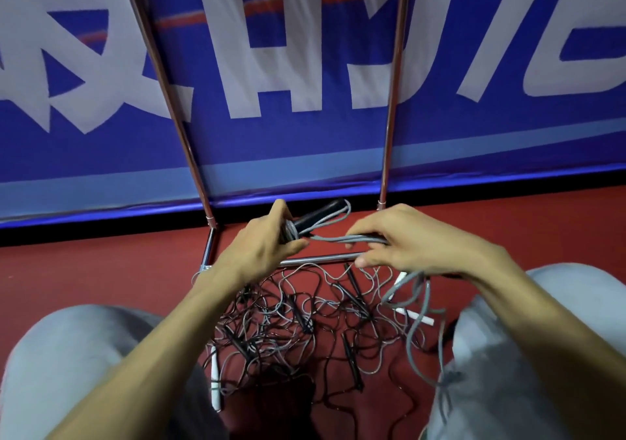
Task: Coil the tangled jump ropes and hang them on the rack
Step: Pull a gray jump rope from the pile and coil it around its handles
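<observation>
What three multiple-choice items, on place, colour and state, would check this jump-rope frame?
1. Where is the tangled pile? A on a table; B on the red floor; C in a box.
2. What colour is the rope in the right hand? A grey; B yellow; C green.
3. What is the left hand doing? A hanging open; B gripping a black handle; C pressing the wall.
Key: B, loops sprawl on the floor; A, the held strands are grey; B, it curls round the handle.
</observation>
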Action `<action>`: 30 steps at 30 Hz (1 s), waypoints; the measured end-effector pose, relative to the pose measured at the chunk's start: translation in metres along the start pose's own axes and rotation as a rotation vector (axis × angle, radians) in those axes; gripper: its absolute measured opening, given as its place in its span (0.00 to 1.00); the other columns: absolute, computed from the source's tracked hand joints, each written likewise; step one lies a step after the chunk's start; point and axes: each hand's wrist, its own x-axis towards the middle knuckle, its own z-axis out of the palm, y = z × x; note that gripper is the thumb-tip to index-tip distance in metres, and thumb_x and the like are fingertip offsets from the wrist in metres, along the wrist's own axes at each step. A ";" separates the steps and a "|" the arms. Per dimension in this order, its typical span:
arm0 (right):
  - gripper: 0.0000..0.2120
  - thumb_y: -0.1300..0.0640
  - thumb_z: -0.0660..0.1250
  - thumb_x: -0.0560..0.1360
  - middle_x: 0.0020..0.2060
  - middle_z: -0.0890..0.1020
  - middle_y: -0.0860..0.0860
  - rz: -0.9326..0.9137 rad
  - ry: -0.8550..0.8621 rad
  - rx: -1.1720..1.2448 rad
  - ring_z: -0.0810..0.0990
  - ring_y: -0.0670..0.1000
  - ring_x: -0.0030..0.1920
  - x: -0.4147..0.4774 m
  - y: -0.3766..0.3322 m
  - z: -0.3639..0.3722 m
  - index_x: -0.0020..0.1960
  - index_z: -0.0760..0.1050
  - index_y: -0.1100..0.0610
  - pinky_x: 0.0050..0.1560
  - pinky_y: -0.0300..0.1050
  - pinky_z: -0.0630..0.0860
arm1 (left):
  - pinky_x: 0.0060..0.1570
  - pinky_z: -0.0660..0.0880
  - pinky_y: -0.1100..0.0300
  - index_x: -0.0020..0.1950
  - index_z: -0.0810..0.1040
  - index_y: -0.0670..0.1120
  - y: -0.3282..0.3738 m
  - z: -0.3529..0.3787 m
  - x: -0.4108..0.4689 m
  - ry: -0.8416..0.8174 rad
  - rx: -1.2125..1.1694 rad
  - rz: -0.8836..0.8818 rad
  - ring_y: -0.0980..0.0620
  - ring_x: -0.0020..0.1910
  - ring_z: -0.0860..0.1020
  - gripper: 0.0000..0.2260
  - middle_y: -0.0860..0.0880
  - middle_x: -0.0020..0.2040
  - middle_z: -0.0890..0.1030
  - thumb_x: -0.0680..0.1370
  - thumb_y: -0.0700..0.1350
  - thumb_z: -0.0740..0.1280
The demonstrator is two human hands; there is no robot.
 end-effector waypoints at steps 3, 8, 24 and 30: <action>0.06 0.55 0.68 0.76 0.35 0.77 0.40 -0.143 0.031 0.007 0.74 0.40 0.38 0.003 -0.009 0.007 0.51 0.82 0.54 0.42 0.31 0.67 | 0.43 0.74 0.50 0.54 0.68 0.49 0.001 0.005 -0.002 -0.142 0.202 0.078 0.43 0.43 0.77 0.16 0.50 0.44 0.77 0.73 0.51 0.71; 0.04 0.55 0.71 0.73 0.35 0.77 0.40 -0.160 0.235 0.012 0.76 0.40 0.38 0.009 -0.007 0.009 0.44 0.83 0.55 0.43 0.29 0.69 | 0.38 0.74 0.56 0.49 0.76 0.52 0.014 0.005 -0.010 -0.457 0.153 0.186 0.56 0.34 0.76 0.12 0.53 0.35 0.78 0.71 0.57 0.72; 0.26 0.31 0.58 0.70 0.24 0.73 0.50 0.105 0.162 -0.093 0.72 0.51 0.29 0.014 0.018 0.023 0.38 0.80 0.52 0.33 0.44 0.65 | 0.29 0.64 0.56 0.38 0.75 0.49 0.035 -0.022 -0.027 -0.270 -0.057 0.292 0.54 0.27 0.65 0.13 0.46 0.29 0.72 0.64 0.57 0.61; 0.19 0.40 0.66 0.74 0.29 0.76 0.56 0.160 0.180 0.189 0.74 0.53 0.31 0.027 0.029 0.046 0.33 0.74 0.54 0.35 0.51 0.73 | 0.25 0.67 0.62 0.50 0.77 0.47 0.040 -0.027 -0.022 -0.099 -0.685 0.037 0.50 0.28 0.73 0.10 0.47 0.32 0.80 0.69 0.46 0.64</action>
